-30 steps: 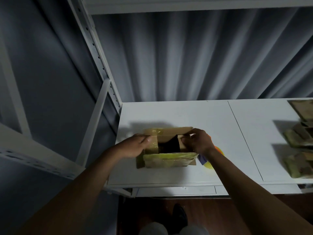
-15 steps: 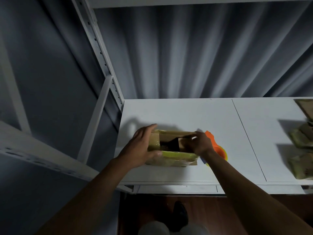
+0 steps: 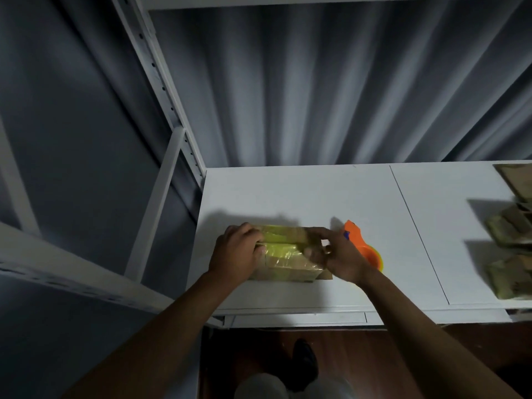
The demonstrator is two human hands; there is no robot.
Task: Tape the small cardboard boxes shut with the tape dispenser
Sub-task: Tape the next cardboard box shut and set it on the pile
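A small cardboard box [image 3: 288,256], wrapped in yellowish tape, lies on the white table [image 3: 302,191] near its front left. Its top flaps are folded down. My left hand [image 3: 236,251] grips the box's left end, fingers curled over the top edge and thumb on the near flap. My right hand [image 3: 336,254] presses on the right end with fingers stretched over the flaps. The orange tape dispenser [image 3: 364,244] lies on the table just right of the box, partly hidden behind my right hand; neither hand holds it.
Several more taped cardboard boxes [image 3: 512,234] are stacked at the table's right edge. A white metal shelf upright [image 3: 161,90] rises at the table's back left corner. A grey curtain hangs behind. My feet are on the wooden floor below the table's front edge.
The box's flaps, open over a dark inside a second ago, are now folded shut. My left hand moved onto the box's left end; my right hand shifted to press its right end.
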